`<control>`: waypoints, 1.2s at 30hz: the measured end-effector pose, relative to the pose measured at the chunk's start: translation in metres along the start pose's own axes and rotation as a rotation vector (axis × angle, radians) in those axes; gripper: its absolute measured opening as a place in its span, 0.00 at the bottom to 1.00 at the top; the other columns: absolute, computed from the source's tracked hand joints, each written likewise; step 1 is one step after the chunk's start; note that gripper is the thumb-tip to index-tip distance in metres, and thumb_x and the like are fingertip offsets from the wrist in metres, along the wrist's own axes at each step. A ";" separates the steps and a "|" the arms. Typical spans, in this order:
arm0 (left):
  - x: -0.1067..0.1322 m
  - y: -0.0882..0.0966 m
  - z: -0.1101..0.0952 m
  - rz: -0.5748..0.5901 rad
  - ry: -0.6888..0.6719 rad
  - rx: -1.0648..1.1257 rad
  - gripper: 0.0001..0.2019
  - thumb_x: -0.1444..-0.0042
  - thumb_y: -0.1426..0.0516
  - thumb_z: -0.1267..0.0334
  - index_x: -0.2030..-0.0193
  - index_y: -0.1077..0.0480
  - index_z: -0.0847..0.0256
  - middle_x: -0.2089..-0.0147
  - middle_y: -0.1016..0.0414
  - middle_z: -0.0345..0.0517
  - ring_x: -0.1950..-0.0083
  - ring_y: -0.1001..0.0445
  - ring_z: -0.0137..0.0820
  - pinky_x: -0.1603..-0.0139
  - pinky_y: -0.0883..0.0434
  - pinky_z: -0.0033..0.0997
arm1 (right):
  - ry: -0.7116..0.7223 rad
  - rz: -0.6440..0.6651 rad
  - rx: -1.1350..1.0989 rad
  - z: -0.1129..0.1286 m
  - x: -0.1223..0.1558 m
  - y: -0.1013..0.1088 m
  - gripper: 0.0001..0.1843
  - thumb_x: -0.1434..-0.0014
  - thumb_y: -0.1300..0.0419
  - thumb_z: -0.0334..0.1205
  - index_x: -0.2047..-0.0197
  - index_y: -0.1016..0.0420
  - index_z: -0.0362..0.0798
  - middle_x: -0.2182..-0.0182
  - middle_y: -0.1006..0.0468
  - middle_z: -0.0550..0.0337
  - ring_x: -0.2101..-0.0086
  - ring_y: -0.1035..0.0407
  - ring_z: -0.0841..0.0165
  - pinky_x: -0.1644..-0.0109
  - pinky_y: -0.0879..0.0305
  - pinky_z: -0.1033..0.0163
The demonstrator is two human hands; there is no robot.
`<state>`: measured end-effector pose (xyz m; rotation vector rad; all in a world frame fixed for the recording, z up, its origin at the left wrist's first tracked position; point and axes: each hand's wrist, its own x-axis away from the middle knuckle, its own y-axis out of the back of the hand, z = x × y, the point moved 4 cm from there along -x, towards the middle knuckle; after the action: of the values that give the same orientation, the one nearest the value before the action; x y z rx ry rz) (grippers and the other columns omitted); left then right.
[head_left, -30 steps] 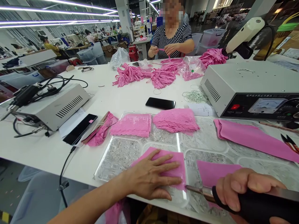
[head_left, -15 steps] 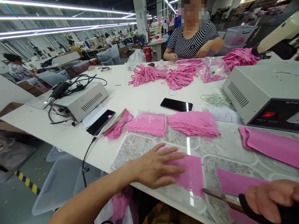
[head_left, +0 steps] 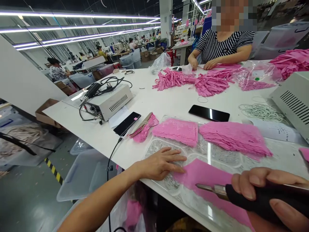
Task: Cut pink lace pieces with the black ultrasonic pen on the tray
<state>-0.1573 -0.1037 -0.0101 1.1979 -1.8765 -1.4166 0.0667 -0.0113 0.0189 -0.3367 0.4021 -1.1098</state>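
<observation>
My left hand (head_left: 160, 164) lies with fingers spread at the left corner of a flat pink fabric piece (head_left: 200, 174). The fabric stretches to the right over a clear template plate (head_left: 166, 145) on the table. Wrapped in my right hand (head_left: 260, 187) is a black-handled pen-like tool (head_left: 217, 190) with a pointed metal tip. That tip is over the middle of the fabric; whether it touches cannot be made out. Behind the fabric lie a left stack of pink pieces (head_left: 176, 131) and a right stack of pink pieces (head_left: 234, 138).
A black phone (head_left: 209, 113), another phone (head_left: 127, 124) and a tied pink bundle (head_left: 144, 127) lie behind the plate. Grey boxes stand left (head_left: 113, 103) and right (head_left: 294, 100). Across the table, a person in a striped top (head_left: 224, 46) handles pink strips (head_left: 210, 85).
The view has turned left. A small pink rectangle lay under my left hand; now the hand rests at a larger piece's corner. The tool has moved from the rectangle's corner to over this piece.
</observation>
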 end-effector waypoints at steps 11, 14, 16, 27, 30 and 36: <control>0.010 -0.002 0.005 -0.094 -0.039 0.025 0.25 0.50 0.52 0.82 0.52 0.24 0.59 0.35 0.35 0.42 0.29 0.46 0.37 0.34 0.42 0.41 | 0.046 0.199 0.096 -0.014 -0.002 -0.059 0.09 0.46 0.33 0.41 0.64 0.30 0.56 0.70 0.33 0.62 0.75 0.33 0.70 0.67 0.25 0.56; 0.008 -0.001 0.005 -0.088 -0.034 0.022 0.26 0.50 0.52 0.82 0.51 0.24 0.57 0.35 0.36 0.41 0.29 0.47 0.36 0.34 0.42 0.40 | 0.056 0.175 0.105 -0.015 -0.003 -0.065 0.10 0.48 0.32 0.42 0.67 0.30 0.54 0.71 0.33 0.62 0.76 0.34 0.70 0.69 0.26 0.57; 0.008 0.000 0.005 -0.086 -0.034 0.030 0.26 0.49 0.52 0.82 0.51 0.24 0.57 0.35 0.36 0.41 0.29 0.47 0.37 0.34 0.42 0.40 | 0.060 0.168 0.106 -0.016 -0.004 -0.066 0.10 0.48 0.32 0.42 0.68 0.30 0.53 0.72 0.33 0.62 0.76 0.34 0.70 0.70 0.26 0.58; 0.008 -0.001 0.004 -0.055 -0.024 0.001 0.25 0.49 0.52 0.81 0.53 0.23 0.55 0.35 0.35 0.39 0.28 0.48 0.38 0.34 0.40 0.42 | 0.044 0.240 0.128 -0.020 -0.003 -0.060 0.07 0.45 0.35 0.38 0.65 0.30 0.56 0.70 0.31 0.61 0.75 0.33 0.68 0.67 0.26 0.54; 0.008 -0.001 0.004 -0.053 -0.023 -0.003 0.25 0.48 0.53 0.81 0.54 0.23 0.55 0.35 0.35 0.39 0.28 0.48 0.37 0.35 0.40 0.42 | 0.065 0.246 0.134 -0.020 -0.002 -0.060 0.07 0.46 0.34 0.37 0.66 0.30 0.56 0.71 0.31 0.61 0.75 0.33 0.68 0.68 0.26 0.54; 0.014 -0.001 0.006 -0.134 -0.034 0.023 0.24 0.53 0.52 0.81 0.57 0.22 0.57 0.36 0.34 0.38 0.29 0.47 0.35 0.34 0.40 0.39 | 0.076 0.236 0.138 -0.015 -0.005 -0.062 0.06 0.46 0.34 0.39 0.67 0.29 0.54 0.72 0.31 0.61 0.76 0.33 0.68 0.68 0.25 0.54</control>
<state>-0.1686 -0.1125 -0.0145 1.3406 -1.8700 -1.4977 0.0088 -0.0332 0.0342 -0.1215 0.4191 -0.9157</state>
